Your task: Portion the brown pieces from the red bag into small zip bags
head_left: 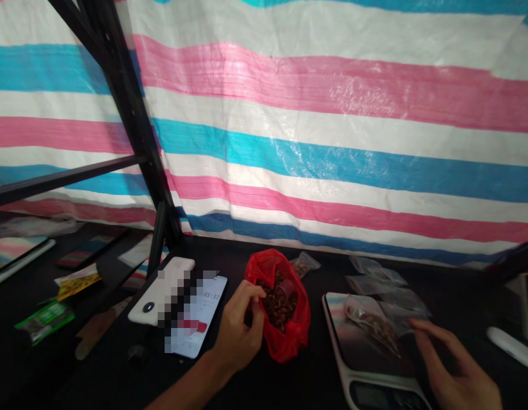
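A red plastic bag (301,324) stands open on the black table, full of small brown dried pieces (279,307) with a small clear cup (285,287) among them. My left hand (242,322) pinches the bag's left rim, thumb and index finger close together. To the right, a kitchen scale (366,359) carries a small clear zip bag (372,323) with some brown pieces inside. My right hand (455,364) is at the scale's right edge, fingers stretched out beside empty clear zip bags (402,302); its fingertips are near or touching them.
Another small filled bag (305,263) lies behind the red bag. Left of my left hand are a phone showing a timer (201,319) and a white device (174,276). Green (45,322) and yellow packets (79,281) lie further left, past a black metal frame (131,114). A striped sheet (332,142) hangs behind.
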`<state>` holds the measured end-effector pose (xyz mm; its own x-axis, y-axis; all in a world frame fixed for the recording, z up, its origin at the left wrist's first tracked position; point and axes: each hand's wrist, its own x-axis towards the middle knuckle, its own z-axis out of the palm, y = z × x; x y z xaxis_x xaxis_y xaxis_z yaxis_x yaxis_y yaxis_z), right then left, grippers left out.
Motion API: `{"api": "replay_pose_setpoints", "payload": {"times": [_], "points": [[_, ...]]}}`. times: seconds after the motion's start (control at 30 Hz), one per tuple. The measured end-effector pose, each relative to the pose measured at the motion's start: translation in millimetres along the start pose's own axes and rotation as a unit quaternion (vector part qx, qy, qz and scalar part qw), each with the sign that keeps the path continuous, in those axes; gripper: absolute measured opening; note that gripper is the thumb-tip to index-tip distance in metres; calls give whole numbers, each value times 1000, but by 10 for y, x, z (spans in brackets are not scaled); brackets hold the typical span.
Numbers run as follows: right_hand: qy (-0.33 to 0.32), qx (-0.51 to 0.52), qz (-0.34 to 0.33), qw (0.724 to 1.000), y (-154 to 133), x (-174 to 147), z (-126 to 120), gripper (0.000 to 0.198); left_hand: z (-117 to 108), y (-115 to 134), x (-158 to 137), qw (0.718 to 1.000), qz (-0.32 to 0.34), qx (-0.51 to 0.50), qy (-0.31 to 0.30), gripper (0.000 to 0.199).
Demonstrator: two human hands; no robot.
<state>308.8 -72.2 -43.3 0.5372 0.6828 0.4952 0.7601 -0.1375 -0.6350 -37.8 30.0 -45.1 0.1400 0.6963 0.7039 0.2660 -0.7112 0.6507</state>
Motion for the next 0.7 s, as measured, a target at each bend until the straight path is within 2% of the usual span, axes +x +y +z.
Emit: {"api": "replay_pose_setpoints", "payload": {"times": [0.1,0.23,0.33,0.43,0.5,0.6,0.7], "points": [[-26,10,-72,997,-2,-21,29,41,-2,17,-11,1000,9,3,-9,21],[-85,-15,-189,978,-54,29,141,46,-9,23,-6,1000,4,2,-10,21],[-120,-47,-205,970,-104,132,247,47,-13,12,-6,1000,1,2,0,21],[-151,-25,-188,970,-244,250,335,43,-16,2,-12,1000,1,1,10,21],[-166,16,-174,970,-463,296,387,40,-23,13,-9,1000,0,2,2,19],[-170,114,-153,967,-982,254,494,30,-32,52,6,1000,4,-2,-25,15],[-236,178,-147,944,-1524,84,662,18,-22,74,8,998,-11,-21,-60,27]]}}
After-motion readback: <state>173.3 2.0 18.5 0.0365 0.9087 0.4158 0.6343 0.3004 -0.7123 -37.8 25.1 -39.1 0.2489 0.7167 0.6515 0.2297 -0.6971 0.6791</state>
